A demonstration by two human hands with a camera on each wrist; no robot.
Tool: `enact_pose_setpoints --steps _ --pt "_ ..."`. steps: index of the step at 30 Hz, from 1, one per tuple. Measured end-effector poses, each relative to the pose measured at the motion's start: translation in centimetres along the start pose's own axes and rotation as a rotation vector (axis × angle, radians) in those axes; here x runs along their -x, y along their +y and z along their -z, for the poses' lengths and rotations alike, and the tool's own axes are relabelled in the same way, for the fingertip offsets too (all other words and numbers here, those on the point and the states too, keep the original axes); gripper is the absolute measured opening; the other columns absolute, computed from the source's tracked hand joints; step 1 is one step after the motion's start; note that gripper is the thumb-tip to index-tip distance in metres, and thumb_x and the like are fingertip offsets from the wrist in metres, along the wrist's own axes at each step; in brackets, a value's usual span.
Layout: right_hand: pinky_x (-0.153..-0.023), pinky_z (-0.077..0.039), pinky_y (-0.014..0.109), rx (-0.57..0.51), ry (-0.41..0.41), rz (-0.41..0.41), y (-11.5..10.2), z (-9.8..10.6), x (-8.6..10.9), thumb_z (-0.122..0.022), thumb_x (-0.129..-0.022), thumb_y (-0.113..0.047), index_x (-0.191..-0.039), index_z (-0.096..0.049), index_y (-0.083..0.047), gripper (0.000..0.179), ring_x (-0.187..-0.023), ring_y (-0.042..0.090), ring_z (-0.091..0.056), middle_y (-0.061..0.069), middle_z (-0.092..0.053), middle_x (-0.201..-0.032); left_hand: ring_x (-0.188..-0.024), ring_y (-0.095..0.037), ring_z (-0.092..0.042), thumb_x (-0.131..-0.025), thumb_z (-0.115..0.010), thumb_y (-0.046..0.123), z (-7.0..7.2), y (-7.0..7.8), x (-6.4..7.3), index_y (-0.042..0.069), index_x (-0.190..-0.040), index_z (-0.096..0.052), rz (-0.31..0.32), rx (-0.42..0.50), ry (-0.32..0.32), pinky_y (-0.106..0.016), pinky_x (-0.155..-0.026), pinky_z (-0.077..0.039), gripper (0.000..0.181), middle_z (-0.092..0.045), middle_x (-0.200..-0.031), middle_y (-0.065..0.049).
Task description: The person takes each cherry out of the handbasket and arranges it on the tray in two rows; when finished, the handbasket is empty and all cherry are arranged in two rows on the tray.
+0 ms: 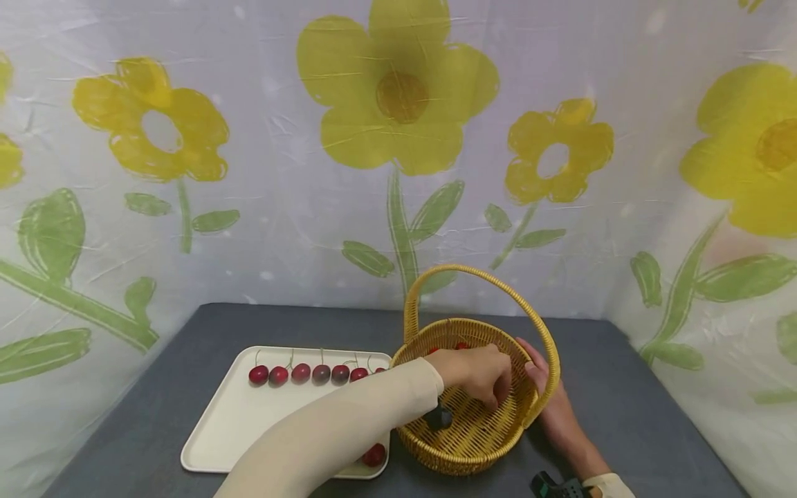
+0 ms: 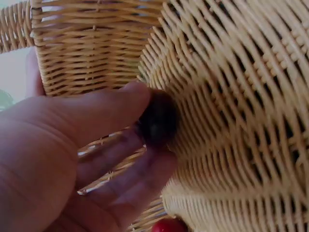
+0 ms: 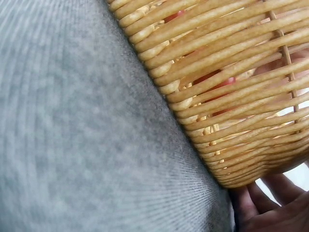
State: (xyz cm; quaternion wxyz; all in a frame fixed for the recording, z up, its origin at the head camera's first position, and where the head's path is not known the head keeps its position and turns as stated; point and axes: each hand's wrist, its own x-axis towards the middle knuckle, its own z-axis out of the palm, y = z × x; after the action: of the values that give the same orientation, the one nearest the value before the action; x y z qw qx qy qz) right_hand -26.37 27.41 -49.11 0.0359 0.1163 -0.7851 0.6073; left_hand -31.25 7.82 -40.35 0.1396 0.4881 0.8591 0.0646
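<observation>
My left hand [image 1: 482,373] reaches down inside the yellow wicker basket [image 1: 461,460], its arm passing over the tray. In the left wrist view a dark cherry [image 2: 159,118] is pinched between thumb and fingers, close to the woven wall. A red cherry [image 2: 169,225] lies lower in the basket. On the basket's right side, my right hand [image 1: 548,387] grips the wall near the rim, beneath the arched handle [image 1: 479,273]. The right wrist view has the fingers [image 3: 273,198] against the weave, with red showing through the gaps.
Left of the basket lies a white tray [image 1: 230,422]. A row of several stemmed cherries [image 1: 301,373] runs along its far side, and another cherry [image 1: 374,454] sits in its near right corner. A flowered curtain [image 1: 280,228] hangs behind the grey table [image 1: 623,401].
</observation>
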Motion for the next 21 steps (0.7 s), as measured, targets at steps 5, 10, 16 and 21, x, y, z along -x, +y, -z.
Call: enact_pose_setpoints --steps 5,10,16,21 --pt "-0.098 -0.058 0.021 -0.006 -0.009 -0.001 0.1 0.1 0.0 -0.033 -0.122 -0.037 -0.173 -0.033 -0.025 0.052 -0.131 -0.005 -0.061 0.018 -0.045 -0.17 -0.086 0.0 -0.069 -0.093 -0.09 0.02 0.0 0.2 0.6 0.023 -0.099 -0.088 0.02 0.012 -0.052 -0.013 -0.074 -0.055 0.007 -0.079 -0.092 0.016" --pt "-0.099 -0.058 0.023 -0.016 -0.018 -0.009 0.1 0.2 -0.2 -0.032 -0.122 -0.039 -0.174 -0.031 -0.025 0.054 -0.134 0.003 -0.063 0.019 -0.044 -0.17 -0.1 -0.004 -0.069 -0.093 -0.086 0.01 0.6 -0.2 1.6 0.023 -0.114 -0.087 0.029 0.028 -0.084 -0.017 -0.082 -0.057 0.024 -0.08 -0.105 0.014" --pt "-0.099 -0.057 0.02 -0.005 0.0 -0.02 0.1 0.2 -0.4 -0.034 -0.122 -0.04 -0.173 -0.033 -0.024 0.054 -0.135 0.002 -0.062 0.017 -0.045 -0.17 -0.089 -0.001 -0.068 -0.094 -0.085 0.007 0.4 -0.7 2.6 0.018 -0.109 -0.087 0.018 0.088 -0.033 -0.016 -0.076 -0.056 0.018 -0.08 -0.1 0.01" --pt "-0.1 -0.057 0.02 -0.003 0.001 -0.025 0.2 0.1 -0.3 -0.034 -0.122 -0.04 -0.173 -0.033 -0.025 0.053 -0.135 0.004 -0.062 0.018 -0.045 -0.17 -0.089 0.001 -0.068 -0.093 -0.089 0.012 0.6 -0.5 2.9 0.018 -0.111 -0.087 0.012 0.101 -0.048 -0.014 -0.076 -0.056 0.019 -0.08 -0.1 0.012"
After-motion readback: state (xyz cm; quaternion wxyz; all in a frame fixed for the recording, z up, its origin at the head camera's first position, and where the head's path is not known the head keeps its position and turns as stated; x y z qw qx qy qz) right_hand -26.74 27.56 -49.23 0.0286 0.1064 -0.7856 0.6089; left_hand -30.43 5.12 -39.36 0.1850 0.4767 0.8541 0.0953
